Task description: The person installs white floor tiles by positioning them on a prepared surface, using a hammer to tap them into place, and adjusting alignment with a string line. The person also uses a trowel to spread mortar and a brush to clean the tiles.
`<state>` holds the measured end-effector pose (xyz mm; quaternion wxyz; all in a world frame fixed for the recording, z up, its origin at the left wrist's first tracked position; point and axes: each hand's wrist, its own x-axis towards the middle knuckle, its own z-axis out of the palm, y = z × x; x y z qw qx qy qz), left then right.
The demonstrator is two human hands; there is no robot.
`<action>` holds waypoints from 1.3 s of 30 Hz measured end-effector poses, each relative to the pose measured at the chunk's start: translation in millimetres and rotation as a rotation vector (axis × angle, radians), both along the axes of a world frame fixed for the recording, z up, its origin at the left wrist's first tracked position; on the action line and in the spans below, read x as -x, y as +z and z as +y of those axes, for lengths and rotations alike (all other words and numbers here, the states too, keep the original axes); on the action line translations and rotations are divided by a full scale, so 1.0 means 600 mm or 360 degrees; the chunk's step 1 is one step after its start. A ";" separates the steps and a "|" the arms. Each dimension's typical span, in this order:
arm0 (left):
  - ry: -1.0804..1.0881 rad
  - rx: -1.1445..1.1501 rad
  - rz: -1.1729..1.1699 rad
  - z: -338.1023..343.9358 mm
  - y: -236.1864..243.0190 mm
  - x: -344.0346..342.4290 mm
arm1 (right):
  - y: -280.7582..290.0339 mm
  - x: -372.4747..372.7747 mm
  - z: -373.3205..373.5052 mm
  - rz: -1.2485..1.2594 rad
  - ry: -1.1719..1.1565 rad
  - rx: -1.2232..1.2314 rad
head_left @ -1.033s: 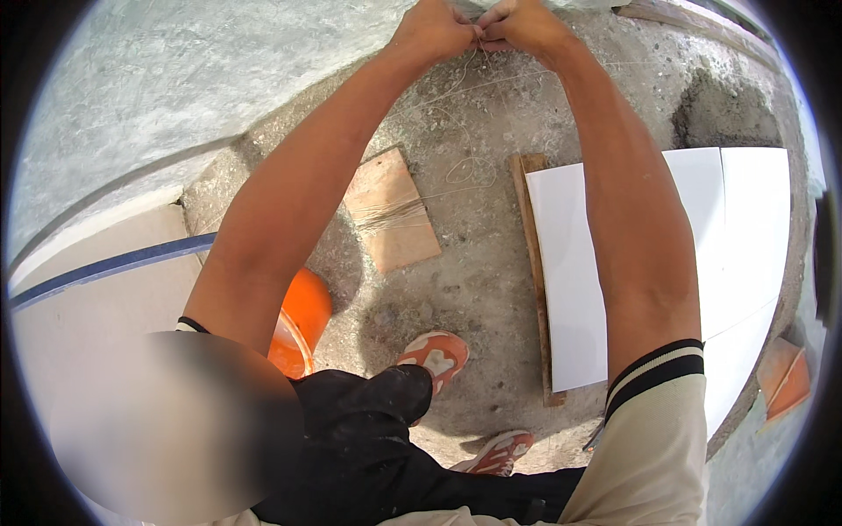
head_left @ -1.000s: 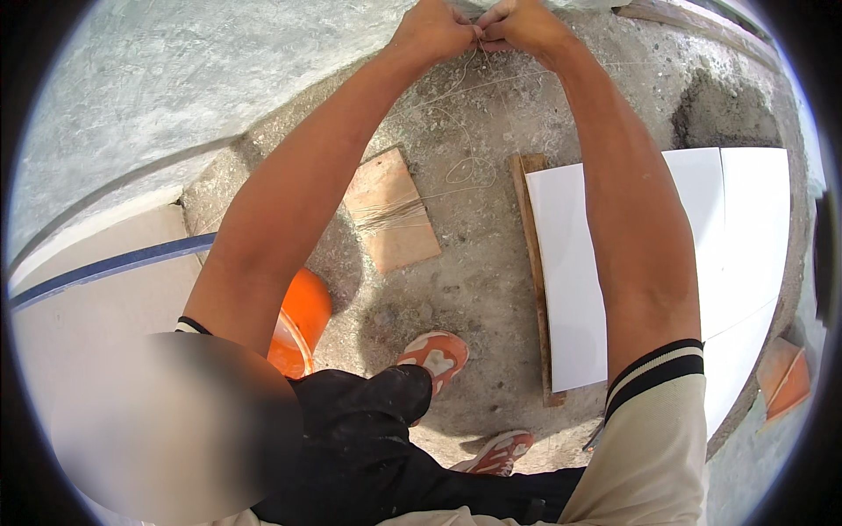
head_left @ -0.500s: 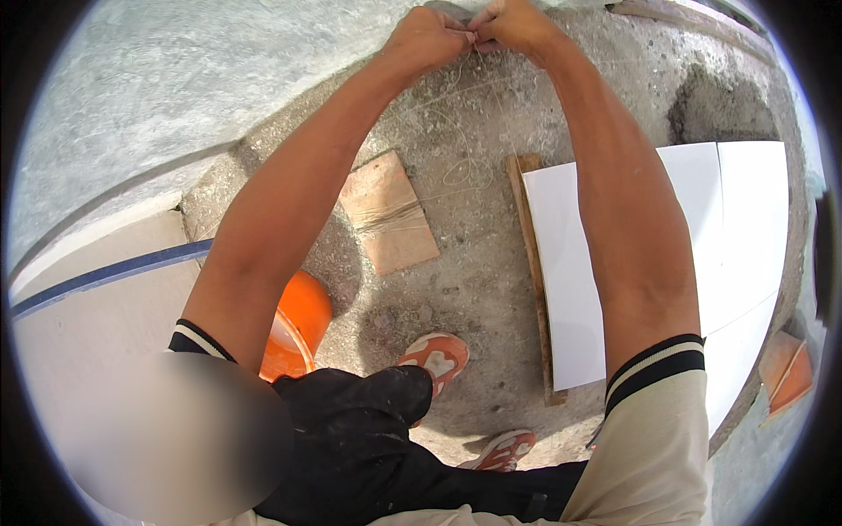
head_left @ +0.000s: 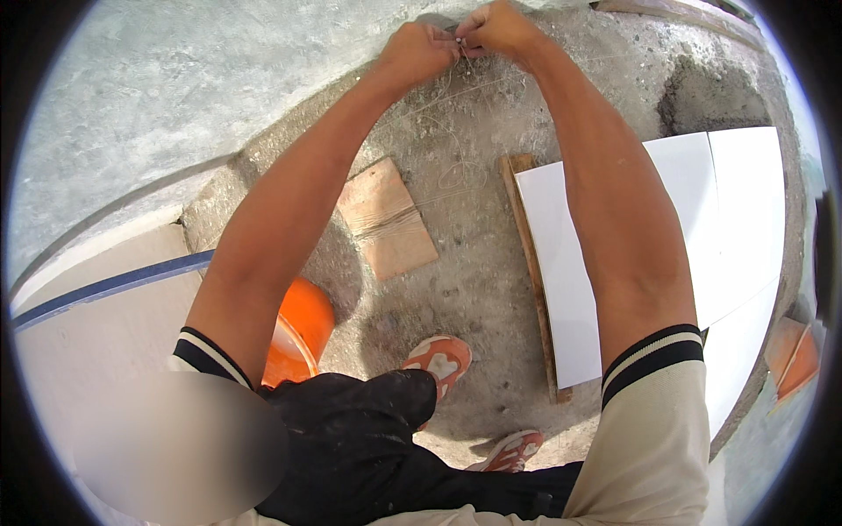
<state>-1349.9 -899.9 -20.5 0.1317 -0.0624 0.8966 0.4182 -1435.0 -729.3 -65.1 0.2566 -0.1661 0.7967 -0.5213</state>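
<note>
At the far edge of the floor, close against the wall, my left hand [head_left: 419,53] and my right hand [head_left: 498,33] meet fingertip to fingertip. Both pinch a thin pale string [head_left: 447,81], whose loose loops trail down onto the concrete. A tiny light spot shows between the fingertips, too small to name. Nearer to me lies a flat tan board [head_left: 399,250] with string wound across its middle.
White tiles or sheets [head_left: 561,263] lie at the right, along a wooden strip [head_left: 526,254]. Damp grey mortar [head_left: 710,98] sits beyond them. An orange bucket [head_left: 307,316] stands by my left elbow, near a blue bar [head_left: 114,289]. The plastered wall [head_left: 202,79] rises at the left.
Both hands have shifted slightly left and a little nearer, still together at the string. The board, bucket and white tiles stay in place.
</note>
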 end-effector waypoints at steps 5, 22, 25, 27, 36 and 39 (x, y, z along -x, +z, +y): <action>0.0487 -0.0874 -0.0070 0.004 -0.021 -0.017 | -0.010 -0.022 0.005 -0.0159 -0.0150 0.0323; 0.0394 -0.0182 0.0293 0.025 -0.027 -0.047 | -0.011 -0.012 0.001 -0.0174 -0.0137 0.0381; 0.0329 -0.0078 0.0310 0.021 -0.037 -0.042 | -0.010 -0.011 -0.001 -0.0210 -0.0141 0.0393; 0.0324 -0.0145 0.0320 0.020 -0.044 -0.040 | -0.009 -0.013 -0.002 -0.0183 -0.0162 0.0374; 0.0347 -0.0140 0.0251 0.022 -0.040 -0.041 | -0.001 -0.018 -0.005 -0.0080 -0.0196 0.0175; 0.0371 -0.0124 0.0216 0.025 -0.034 -0.042 | 0.000 -0.019 -0.006 -0.0047 -0.0225 0.0120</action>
